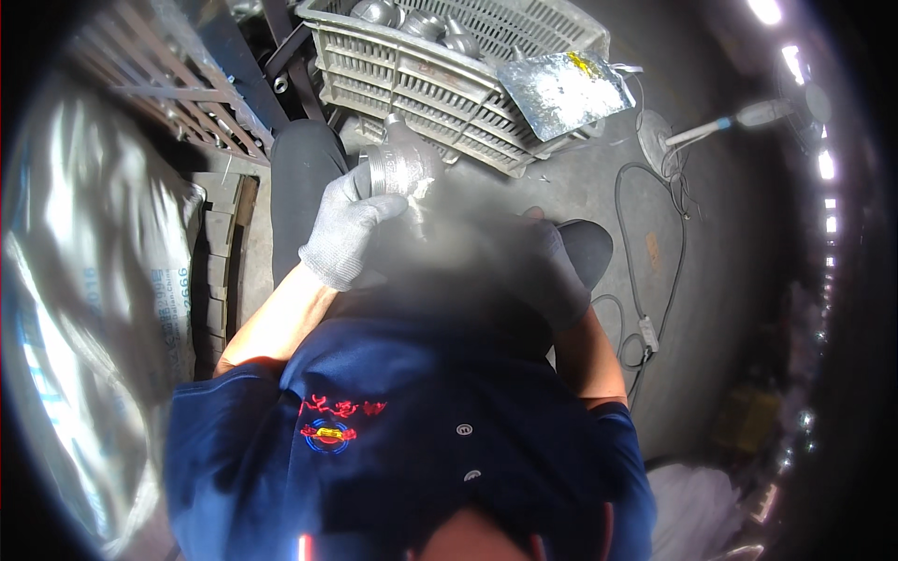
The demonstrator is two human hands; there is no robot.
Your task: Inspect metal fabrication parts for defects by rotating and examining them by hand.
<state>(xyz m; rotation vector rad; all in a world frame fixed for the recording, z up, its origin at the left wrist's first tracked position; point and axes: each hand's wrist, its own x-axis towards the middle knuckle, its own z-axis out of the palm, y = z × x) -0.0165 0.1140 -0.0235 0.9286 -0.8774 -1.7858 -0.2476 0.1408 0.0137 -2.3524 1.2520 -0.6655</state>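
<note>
My left hand (351, 224), in a grey knit glove, grips a round grey metal part (398, 164) with a ribbed rim, held up in front of my knees. My right hand (552, 271), in a dark glove, is blurred by a grey smear in the middle of the picture; whether it holds anything I cannot tell. It sits just right of the metal part. My blue shirt fills the lower part of the view.
A grey slatted plastic crate (421, 84) with several shiny metal parts stands ahead. A flat metal sheet (566, 89) leans on its right corner. Stuffed sacks (94, 271) lie at left, a wooden pallet (159, 84) at upper left, cables (645, 280) and a standing fan (720, 126) at right.
</note>
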